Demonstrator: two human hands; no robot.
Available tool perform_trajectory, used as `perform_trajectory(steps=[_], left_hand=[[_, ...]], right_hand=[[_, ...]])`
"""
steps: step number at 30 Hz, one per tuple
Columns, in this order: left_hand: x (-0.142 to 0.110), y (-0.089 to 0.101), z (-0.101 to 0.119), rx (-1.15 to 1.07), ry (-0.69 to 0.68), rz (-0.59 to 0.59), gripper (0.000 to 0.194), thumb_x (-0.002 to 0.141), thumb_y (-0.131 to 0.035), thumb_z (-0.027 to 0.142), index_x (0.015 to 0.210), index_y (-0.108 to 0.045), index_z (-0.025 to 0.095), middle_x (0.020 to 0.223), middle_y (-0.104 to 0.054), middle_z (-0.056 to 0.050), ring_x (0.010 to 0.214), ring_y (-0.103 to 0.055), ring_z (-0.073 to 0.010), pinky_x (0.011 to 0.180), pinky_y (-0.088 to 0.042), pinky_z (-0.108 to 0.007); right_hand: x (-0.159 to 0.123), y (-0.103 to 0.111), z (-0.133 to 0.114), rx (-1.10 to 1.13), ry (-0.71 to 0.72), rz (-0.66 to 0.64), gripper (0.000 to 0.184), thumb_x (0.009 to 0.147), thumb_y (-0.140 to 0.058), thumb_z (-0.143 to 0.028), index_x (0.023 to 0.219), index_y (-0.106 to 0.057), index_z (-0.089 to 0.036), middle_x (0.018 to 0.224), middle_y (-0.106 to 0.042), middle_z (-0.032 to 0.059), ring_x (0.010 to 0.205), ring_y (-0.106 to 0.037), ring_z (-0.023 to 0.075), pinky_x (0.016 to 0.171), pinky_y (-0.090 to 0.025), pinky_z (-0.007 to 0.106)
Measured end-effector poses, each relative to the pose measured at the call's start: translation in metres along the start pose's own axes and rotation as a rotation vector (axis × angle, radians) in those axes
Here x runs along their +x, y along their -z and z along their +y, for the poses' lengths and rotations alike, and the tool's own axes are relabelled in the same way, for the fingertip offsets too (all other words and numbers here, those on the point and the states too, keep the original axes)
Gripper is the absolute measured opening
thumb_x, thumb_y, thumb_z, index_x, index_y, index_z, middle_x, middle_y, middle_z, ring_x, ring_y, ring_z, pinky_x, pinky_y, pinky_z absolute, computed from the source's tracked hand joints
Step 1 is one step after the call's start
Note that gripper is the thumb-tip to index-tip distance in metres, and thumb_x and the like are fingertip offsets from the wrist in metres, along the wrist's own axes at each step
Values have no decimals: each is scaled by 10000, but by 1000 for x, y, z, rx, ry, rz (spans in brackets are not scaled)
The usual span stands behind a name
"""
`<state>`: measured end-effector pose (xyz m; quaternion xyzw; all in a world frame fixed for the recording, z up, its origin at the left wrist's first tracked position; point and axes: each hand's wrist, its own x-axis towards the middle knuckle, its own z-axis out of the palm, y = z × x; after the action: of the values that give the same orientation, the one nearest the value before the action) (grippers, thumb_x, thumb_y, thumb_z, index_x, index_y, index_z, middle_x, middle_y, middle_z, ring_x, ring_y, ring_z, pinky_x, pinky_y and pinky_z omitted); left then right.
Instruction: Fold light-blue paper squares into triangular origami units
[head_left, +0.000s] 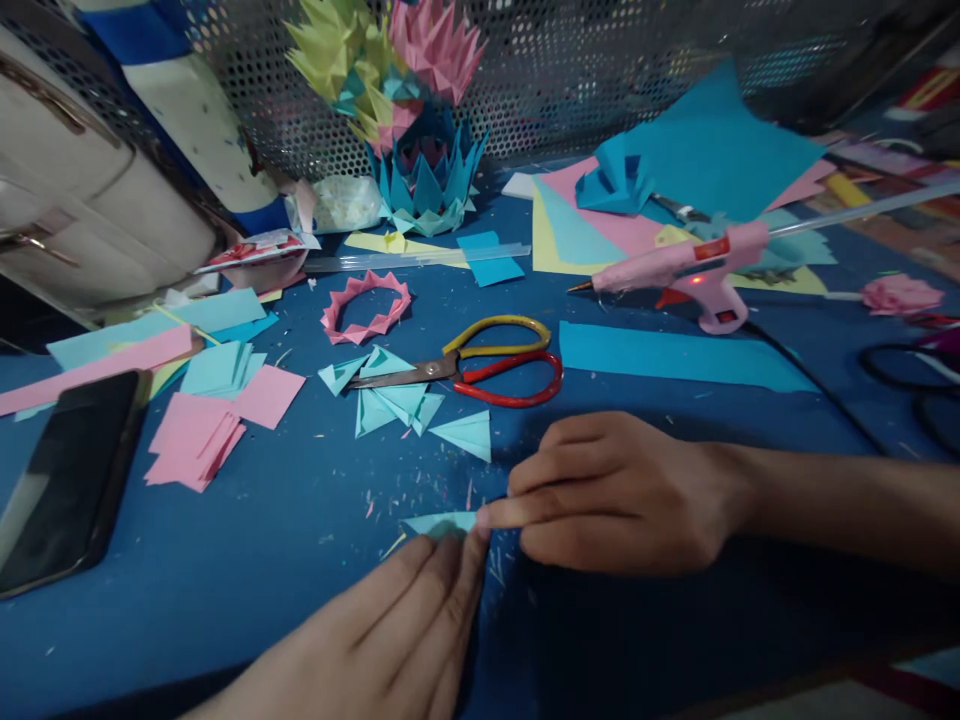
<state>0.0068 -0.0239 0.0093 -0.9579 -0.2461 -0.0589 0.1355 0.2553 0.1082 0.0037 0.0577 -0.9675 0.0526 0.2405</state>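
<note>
Near the front middle of the table, my left hand [397, 620] is closed on a small folded piece of light blue paper [439, 523], its fingers together and pinning it down. Only the paper's upper edge shows; the rest is under my fingers. From the right comes my right hand [611, 495], open, fingers stretched out and slightly apart. One of its fingertips touches the paper's right corner beside my left fingertips. Just beyond, scissors [457, 370] with one yellow and one red handle lie across several folded light blue triangles [397, 395]. A single light blue triangle [471, 434] lies nearer my right hand.
Pink paper squares [191, 440] and a phone [71, 480] lie left. A pink zigzag paper ring [366, 307] sits behind the scissors. A pink glue gun [690, 275], its light glowing, and a blue strip [675, 358] are right. Paper flowers [427, 170] stand behind.
</note>
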Motion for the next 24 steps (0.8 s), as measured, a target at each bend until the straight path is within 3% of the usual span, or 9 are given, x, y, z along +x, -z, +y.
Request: perform_trajectory(steps=[3, 7, 13, 20, 24], left_hand=[[-2, -3, 11, 62, 36, -5, 396, 1030, -327, 123, 1278, -633, 80, 1295, -670, -84, 1167, -600, -232, 1059, -362, -393], [-2, -9, 20, 46, 114, 58, 410, 1028, -306, 109, 1252, -648, 91, 1265, -689, -85, 1172, -618, -218, 1023, -392, -369], [0, -9, 19, 51, 120, 94, 446, 1004, -285, 58, 1221, -672, 106, 1226, -712, -66, 1147, -640, -197, 991, -426, -345], [-6, -9, 17, 33, 104, 91, 448, 1015, -288, 107, 1258, -664, 118, 1278, -685, -77, 1188, -621, -209, 1021, -427, -341], [-7, -7, 16, 8, 109, 67, 436, 1008, -306, 125, 1290, -637, 94, 1316, -660, -100, 1231, -597, -225, 1032, -426, -348]], right_hand=[[3, -1, -3, -12, 13, -49, 265, 1038, -413, -178, 917, -648, -168, 1051, -747, 41, 984, -642, 135, 749, -524, 285], [4, -2, -4, 26, 2, -82, 224, 1024, -416, -148, 1024, -640, -133, 988, -740, 63, 991, -638, 156, 767, -522, 316], [17, -2, 1, 82, -19, -219, 321, 1042, -362, -148, 1277, -562, -60, 1081, -720, 90, 1088, -612, 165, 864, -485, 341], [45, -13, 16, 93, 68, -247, 346, 1032, -342, -140, 1286, -555, -41, 1022, -704, 91, 1053, -604, 186, 820, -471, 350], [53, -15, 19, 121, 57, -299, 342, 1020, -364, -170, 1292, -559, -96, 1042, -698, 92, 1075, -600, 178, 806, -469, 335]])
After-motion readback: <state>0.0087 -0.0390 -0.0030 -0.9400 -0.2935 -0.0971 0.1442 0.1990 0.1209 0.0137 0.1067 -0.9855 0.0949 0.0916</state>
